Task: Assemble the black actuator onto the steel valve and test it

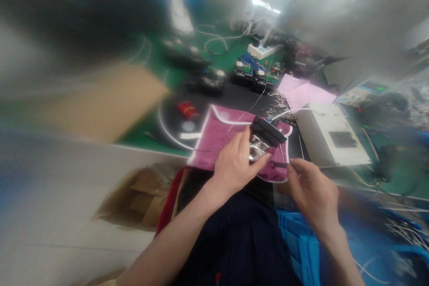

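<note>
My left hand is closed around a device with a black housing and a shiny metal body with a round opening. The device rests on or just above a purple cloth with white edging. To its right, my right hand pinches a thin dark tool whose tip points left toward the metal body. Its exact kind is too blurred to tell, and I cannot tell whether it touches the device. A thin light rod or wire shows beside the housing.
A white metal box stands right of the cloth. Behind lie loose screws, pink paper, circuit-board devices and a white power strip. A red roll sits left. Blue crates are below right, a cardboard box lower left.
</note>
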Action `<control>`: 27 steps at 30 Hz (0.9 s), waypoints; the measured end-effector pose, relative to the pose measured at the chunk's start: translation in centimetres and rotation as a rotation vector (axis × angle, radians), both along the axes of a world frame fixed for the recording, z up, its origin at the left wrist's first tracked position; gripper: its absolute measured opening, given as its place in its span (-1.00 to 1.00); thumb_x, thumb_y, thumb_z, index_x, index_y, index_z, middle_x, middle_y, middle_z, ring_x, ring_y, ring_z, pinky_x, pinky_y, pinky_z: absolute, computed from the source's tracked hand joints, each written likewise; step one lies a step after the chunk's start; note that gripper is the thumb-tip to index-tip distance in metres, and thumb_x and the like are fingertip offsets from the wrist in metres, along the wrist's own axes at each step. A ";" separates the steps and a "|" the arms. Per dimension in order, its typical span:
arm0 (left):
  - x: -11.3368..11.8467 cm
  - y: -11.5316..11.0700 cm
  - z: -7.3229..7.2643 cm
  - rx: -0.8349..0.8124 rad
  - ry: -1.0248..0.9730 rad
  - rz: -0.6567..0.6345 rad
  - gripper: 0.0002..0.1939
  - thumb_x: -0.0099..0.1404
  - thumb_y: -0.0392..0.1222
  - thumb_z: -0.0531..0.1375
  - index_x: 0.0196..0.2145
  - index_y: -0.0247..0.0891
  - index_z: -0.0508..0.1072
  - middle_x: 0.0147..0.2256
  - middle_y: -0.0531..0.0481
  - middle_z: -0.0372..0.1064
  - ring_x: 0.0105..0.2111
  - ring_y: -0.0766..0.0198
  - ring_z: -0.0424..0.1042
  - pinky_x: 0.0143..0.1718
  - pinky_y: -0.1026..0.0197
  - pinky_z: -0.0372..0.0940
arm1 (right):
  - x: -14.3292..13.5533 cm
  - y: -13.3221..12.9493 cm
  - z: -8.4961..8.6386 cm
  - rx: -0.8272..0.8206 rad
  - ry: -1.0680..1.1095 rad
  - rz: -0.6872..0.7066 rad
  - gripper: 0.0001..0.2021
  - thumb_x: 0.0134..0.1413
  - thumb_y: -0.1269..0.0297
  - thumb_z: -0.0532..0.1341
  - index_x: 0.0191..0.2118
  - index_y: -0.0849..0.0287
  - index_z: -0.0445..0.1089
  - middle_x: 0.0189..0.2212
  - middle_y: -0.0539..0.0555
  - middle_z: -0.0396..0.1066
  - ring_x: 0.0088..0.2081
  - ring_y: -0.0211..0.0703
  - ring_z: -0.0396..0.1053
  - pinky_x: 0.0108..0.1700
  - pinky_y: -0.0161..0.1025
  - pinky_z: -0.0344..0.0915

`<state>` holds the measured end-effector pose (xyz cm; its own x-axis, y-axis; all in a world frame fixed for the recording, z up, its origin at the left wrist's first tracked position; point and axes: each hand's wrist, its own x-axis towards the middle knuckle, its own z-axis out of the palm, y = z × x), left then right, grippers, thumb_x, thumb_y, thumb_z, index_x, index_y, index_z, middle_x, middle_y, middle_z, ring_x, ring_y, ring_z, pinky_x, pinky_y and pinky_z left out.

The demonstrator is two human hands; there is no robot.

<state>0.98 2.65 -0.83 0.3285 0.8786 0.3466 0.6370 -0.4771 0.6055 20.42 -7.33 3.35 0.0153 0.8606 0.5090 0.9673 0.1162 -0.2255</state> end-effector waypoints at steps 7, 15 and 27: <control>0.0 -0.1 -0.1 0.008 0.002 0.006 -0.14 0.43 0.32 0.12 0.43 -0.30 0.05 0.13 -0.27 0.41 0.09 -0.09 0.50 0.04 -0.02 0.45 | -0.4 0.5 -0.4 -0.010 -0.030 -0.004 -0.82 0.35 0.21 0.27 -0.02 0.14 0.43 -0.32 0.05 0.61 -0.48 -0.22 0.52 -0.35 -0.30 0.38; -0.1 0.0 0.1 -0.010 0.022 -0.003 -0.14 0.43 0.33 0.10 0.42 -0.32 0.04 0.13 -0.27 0.41 0.09 -0.09 0.50 0.03 -0.02 0.45 | -0.2 0.3 -1.4 -0.082 -0.014 -0.006 -0.80 0.37 0.15 0.26 -0.06 0.15 0.37 -0.36 0.04 0.57 -0.47 -0.19 0.53 -0.36 -0.29 0.36; 0.0 0.0 0.1 0.005 0.029 0.005 -0.14 0.43 0.33 0.10 0.41 -0.33 0.05 0.13 -0.26 0.42 0.08 -0.08 0.50 0.03 -0.01 0.45 | -0.3 0.7 -2.4 -0.129 0.037 -0.055 -0.73 0.37 0.09 0.23 -0.01 0.15 0.29 -0.53 -0.05 0.51 -0.63 -0.21 0.43 -0.50 -0.30 0.24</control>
<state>0.97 2.65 -0.71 0.3344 0.8785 0.3413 0.6563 -0.4770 0.5847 20.13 -6.59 0.94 0.0813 0.9163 0.3922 0.9622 0.0304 -0.2706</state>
